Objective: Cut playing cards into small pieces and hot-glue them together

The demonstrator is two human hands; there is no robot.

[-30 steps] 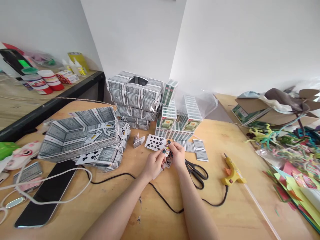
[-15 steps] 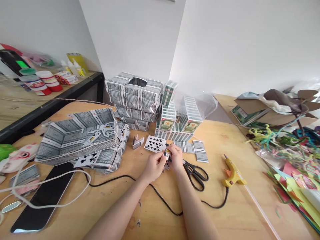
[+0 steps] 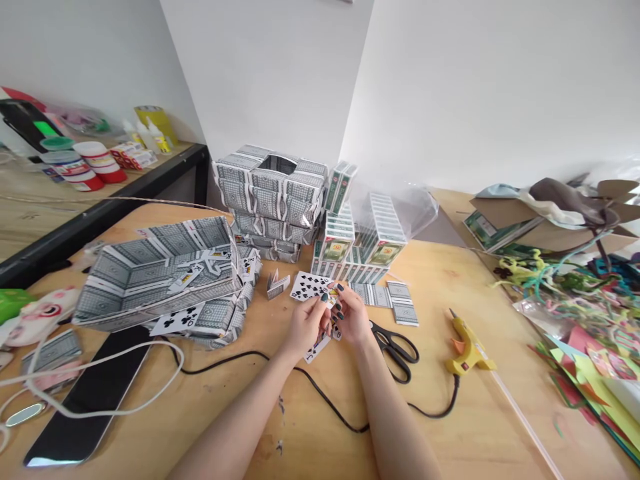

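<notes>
Where both arms reach: across a wooden table, wrists near its middle.
Stack: boxes covered in grey-backed cards, piled at the back, a hole in the top one.
Tray: made of the same cards, tilted on another card-covered piece, with loose cards inside.
Packs: boxed playing cards, piled just right of the stack.
Phone: black, flat at the left, under a white cable.
Left hand: fingers curled in, thumb and fingertips pinching a small card.
Right hand: curled likewise, fingertips nearly together on that same card (its face is mostly covered).
Glue gun: yellow, lying well right of the hands, clear stick behind it.
Scissors: black handles, just beside the right wrist.
Spade card: face up, just beyond the left hand.
Jack: below the fingers; whether held or lying, I cannot tell.
Folded card: standing, left of the spade card.
</notes>
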